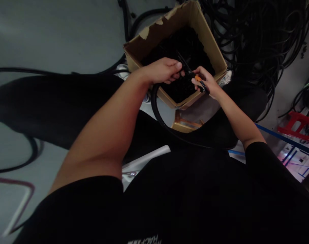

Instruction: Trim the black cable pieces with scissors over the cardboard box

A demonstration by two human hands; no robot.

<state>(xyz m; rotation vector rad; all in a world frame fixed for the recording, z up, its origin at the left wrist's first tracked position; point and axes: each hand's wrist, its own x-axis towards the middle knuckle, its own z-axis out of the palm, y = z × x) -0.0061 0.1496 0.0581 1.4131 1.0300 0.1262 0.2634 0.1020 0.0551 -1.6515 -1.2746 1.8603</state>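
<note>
Black T-shirt [185, 200] nearest the lens, short sleeves ending above both bare arms. Right-hand fingers [202, 76] closed around the orange-and-black handles of cutting pliers [198, 78], tips aimed up and left over the box. Left-hand fingers [176, 66] curled shut on a dark strand [183, 69]; exact item too dark to tell. Left hand [161, 71] and right hand [206, 83] near each other, both just above the box. Thick black cable [153, 101] looping down from under the left hand, past the near box corner. Cardboard box [169, 30] with torn upper edge, filled with black cable [180, 44]. Farther out: tangled black cable heap [256, 34] beyond the box's right wall, red plastic stool [296, 125], blue floor tape [284, 137].
</note>
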